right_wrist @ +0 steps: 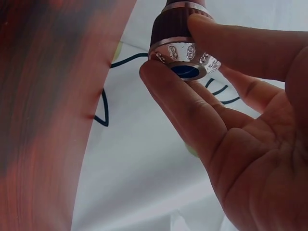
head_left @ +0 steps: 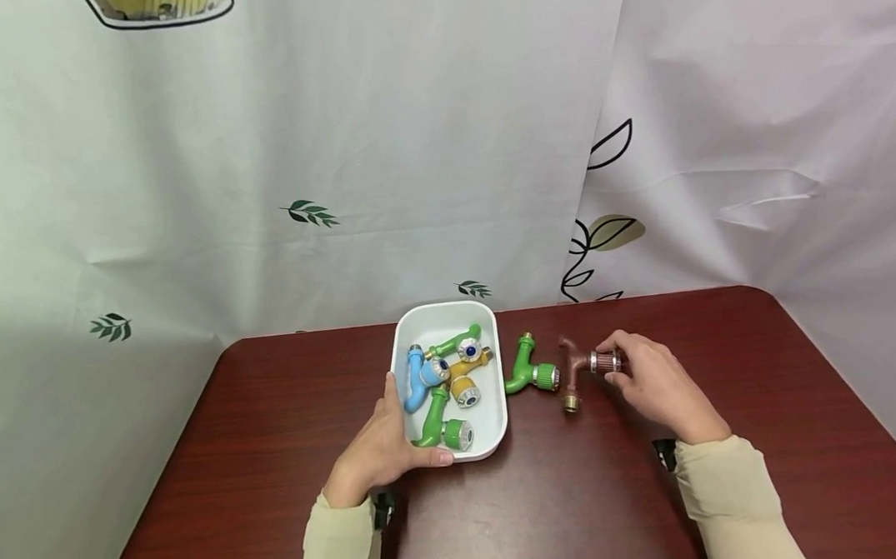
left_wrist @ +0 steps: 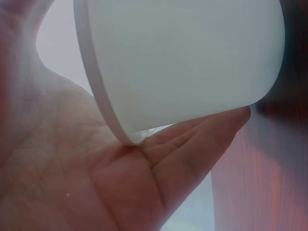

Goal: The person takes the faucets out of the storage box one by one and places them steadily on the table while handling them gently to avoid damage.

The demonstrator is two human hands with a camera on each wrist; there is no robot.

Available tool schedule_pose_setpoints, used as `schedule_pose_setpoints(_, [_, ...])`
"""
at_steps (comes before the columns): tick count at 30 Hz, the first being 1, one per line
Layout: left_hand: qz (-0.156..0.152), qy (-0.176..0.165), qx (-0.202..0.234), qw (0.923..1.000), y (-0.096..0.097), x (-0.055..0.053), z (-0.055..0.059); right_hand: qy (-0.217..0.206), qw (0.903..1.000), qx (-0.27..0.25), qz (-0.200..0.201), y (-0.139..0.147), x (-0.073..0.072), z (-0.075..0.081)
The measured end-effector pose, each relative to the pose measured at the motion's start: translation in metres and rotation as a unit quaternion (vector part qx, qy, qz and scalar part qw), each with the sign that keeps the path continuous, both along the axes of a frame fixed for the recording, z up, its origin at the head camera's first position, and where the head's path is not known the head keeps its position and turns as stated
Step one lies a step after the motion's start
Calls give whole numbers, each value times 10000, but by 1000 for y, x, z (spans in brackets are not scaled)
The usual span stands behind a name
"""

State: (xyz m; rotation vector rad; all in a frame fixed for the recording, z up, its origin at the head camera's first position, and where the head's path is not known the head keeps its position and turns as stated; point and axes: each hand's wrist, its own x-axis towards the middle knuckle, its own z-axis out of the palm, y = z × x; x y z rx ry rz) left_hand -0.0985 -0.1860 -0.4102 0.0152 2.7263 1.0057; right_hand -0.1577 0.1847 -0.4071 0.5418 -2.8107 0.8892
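A right hand [head_left: 657, 384] pinches a brown tap [head_left: 575, 370] by its ribbed knob [head_left: 602, 363], just right of a green tap [head_left: 522, 368] at the desk [head_left: 276, 439].
Likely stiff, weighty and smooth; the ridges should aid grip. The left hand [head_left: 379, 447], spread wide, rests against a white tray [head_left: 497, 428].

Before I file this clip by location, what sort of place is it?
Probably a makeshift indoor work corner: a reddish-brown table stands against creased, leaf-printed white sheeting, and on it a white tray holds colorful taps. Whether it's a home, workshop or studio, I can't tell.
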Motion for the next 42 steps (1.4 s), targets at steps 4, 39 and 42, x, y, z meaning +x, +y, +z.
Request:
schedule_pose_setpoints(4, [10, -8, 23, 10000, 0, 0, 0, 11, 10000, -10, -13, 0, -2, -2])
schedule_pose_setpoints(39, [82, -121, 129, 9998, 1, -1, -1, -383, 9988, 101, -270, -2, -10, -23])
schedule_pose_setpoints(42, [62, -95, 104, 9999, 1, -1, 0, -367, 9989, 83, -278, -1, -11, -25])
